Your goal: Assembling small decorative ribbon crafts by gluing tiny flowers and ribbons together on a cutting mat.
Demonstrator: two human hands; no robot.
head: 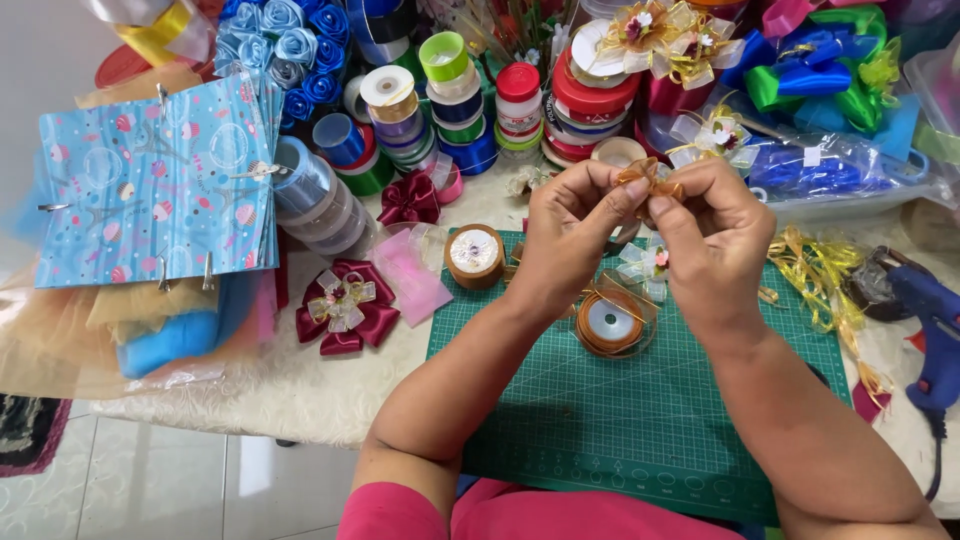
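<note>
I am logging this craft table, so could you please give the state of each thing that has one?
Left hand: pinching the sheer orange ribbon bow.
Right hand: pinching the same bow.
Orange ribbon spool: lying flat on the green cutting mat, partly unwound.
Blue glue gun: lying on the table, unheld.

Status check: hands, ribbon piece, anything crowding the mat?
Both hands raised, pinching small orange ribbon bow. Orange ribbon spool on green cutting mat below. Nothing blocking.

Left of the green cutting mat (640,420): flat light-blue patterned gift bags (155,180). Beyond its right corner: clear plastic packet (830,165) holding blue ribbon.
</note>
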